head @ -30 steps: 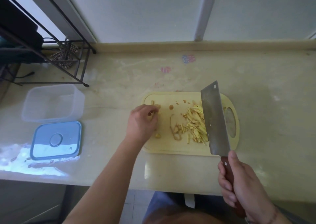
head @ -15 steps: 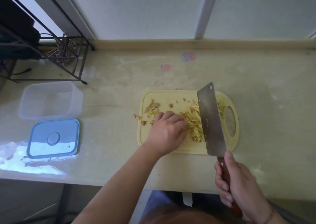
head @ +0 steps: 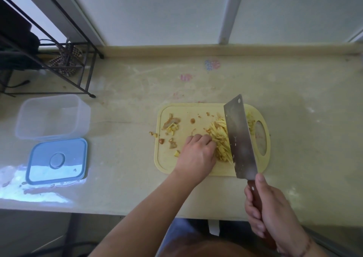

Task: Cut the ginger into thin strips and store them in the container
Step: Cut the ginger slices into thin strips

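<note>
currently, findings by item:
cutting board (head: 198, 168): pale yellow, lying flat on the counter (head: 127, 188) at centre right of the frame, its handle hole toward the right edge.
ginger strips (head: 221, 138): heaped in a loose pile at the middle of the board, lying against the left face of the cleaver blade; a few more strips show to the right of the blade.
ginger peel scraps (head: 170, 122): brown and yellow bits scattered over the left part of the board, a couple lying just off its left edge on the counter.
left hand (head: 197, 154): knuckles up, fingers curled down onto the left side of the strip pile; whether they actually pinch strips cannot be told.
right hand (head: 269, 211): lower right of the frame, fingers wrapped round the wooden handle, thumb stretched toward the blade.
cleaver (head: 239, 138): blade stands on edge across the board, tip toward the top of the frame.
container (head: 52, 117): clear plastic, lid off, far left of the frame, well apart from the board.
lid (head: 57, 160): blue, flat on the counter just below the container.
wire rack (head: 59, 56): black, upper left.
</note>
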The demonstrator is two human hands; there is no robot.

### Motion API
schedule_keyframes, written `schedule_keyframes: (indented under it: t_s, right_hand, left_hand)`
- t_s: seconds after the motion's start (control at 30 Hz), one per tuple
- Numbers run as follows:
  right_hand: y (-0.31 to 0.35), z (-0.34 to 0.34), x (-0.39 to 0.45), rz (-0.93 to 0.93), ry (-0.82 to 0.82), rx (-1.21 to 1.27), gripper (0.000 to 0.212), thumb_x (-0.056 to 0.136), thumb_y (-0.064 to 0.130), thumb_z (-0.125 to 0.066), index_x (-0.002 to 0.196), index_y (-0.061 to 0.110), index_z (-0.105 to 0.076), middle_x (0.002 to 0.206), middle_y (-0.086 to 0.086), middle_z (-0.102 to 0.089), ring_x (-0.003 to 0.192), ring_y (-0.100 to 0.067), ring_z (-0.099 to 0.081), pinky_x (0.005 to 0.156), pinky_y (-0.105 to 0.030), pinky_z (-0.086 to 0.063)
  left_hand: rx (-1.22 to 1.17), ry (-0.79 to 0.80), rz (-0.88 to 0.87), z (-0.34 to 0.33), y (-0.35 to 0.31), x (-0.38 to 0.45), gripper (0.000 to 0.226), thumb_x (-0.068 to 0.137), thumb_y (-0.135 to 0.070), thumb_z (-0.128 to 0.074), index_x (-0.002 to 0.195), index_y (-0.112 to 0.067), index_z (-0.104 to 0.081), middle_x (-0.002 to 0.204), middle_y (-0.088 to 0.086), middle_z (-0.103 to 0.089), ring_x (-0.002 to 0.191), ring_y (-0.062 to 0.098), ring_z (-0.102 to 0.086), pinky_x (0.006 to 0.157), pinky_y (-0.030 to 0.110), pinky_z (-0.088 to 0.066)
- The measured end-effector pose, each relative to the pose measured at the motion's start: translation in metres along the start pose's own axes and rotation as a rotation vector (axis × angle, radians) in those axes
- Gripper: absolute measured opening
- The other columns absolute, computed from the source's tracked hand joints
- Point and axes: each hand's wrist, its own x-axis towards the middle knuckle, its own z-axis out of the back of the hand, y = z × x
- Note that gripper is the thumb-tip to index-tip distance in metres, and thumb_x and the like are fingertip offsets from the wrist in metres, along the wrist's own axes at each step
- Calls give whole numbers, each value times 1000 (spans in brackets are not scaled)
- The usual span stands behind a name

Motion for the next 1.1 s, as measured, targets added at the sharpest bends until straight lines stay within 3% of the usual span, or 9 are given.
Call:
schedule_keyframes:
  t_s: [0.07,0.17,0.37,0.57,0.67,0.83,0.93,1.03,1.1]
  right_hand:
    - [1,0,0,6,5,-12,64,88,65,-37,73,3,-43,50,-10,-32,37,-15,-27,39,-21,-28]
    - [2,0,0,11,5,-8,62,87,63,-36,72,3,-43,50,-10,-33,37,-15,-27,39,-21,-28]
    - [1,0,0,3,-4,-7,75,76,85,-44,65,11,-47,50,-10,-33,36,-16,-28,38,-21,-30]
    - [1,5,-1,31,-1,-19,74,64,84,-47,67,10,-46,51,-9,-34,35,-15,-27,38,-20,-30]
    - [2,4,-1,27,-4,-36,75,78,85,-39,66,11,-48,50,-9,-34,35,-16,-27,37,-21,-30]
    - [1,1,-2,22,3,-23,62,85,64,-37,72,3,-43,50,-9,-32,36,-14,-25,38,-20,-29]
    - [0,0,-2,24,0,-29,64,86,66,-37,72,4,-44,50,-10,-32,37,-15,-26,39,-21,-29]
    - [0,0,-2,11,1,-18,71,86,76,-38,70,7,-45,50,-10,-32,37,-16,-26,39,-21,-28]
    - [1,2,-3,2,2,-18,67,86,69,-37,73,4,-44,50,-10,-32,38,-16,-26,39,-21,-28]
  left_hand:
    - [-9,24,-18,0,-4,3,13,71,-6,-73,77,-10,-63,79,6,-61,69,28,-58,66,36,-49]
    - [-23,35,-44,0,-6,2,17,69,1,-74,74,-9,-61,74,7,-59,63,28,-56,60,35,-51]
    - [-101,16,-77,2,-4,4,17,65,6,-72,68,-5,-60,69,9,-56,57,29,-54,54,34,-53]
    - [-308,-246,226,30,37,-12,8,70,0,-65,71,-7,-69,74,1,-64,62,15,-58,59,28,-54]
    - [-268,-288,312,51,74,-19,19,67,7,-73,77,-8,-73,77,0,-68,63,9,-56,64,9,-46]
    - [-184,-199,361,64,90,-18,18,81,-7,-79,96,-18,-82,79,5,-74,72,26,-65,69,39,-57]
    - [-152,-232,300,64,86,-12,20,80,-5,-76,95,-18,-82,75,5,-74,71,30,-65,66,39,-56]
    - [-176,-193,193,58,66,5,31,77,6,-71,98,-14,-80,95,2,-77,87,30,-68,79,38,-56]
    - [-233,-122,156,49,48,20,28,82,2,-70,106,-11,-78,103,5,-76,95,29,-68,86,40,-55]
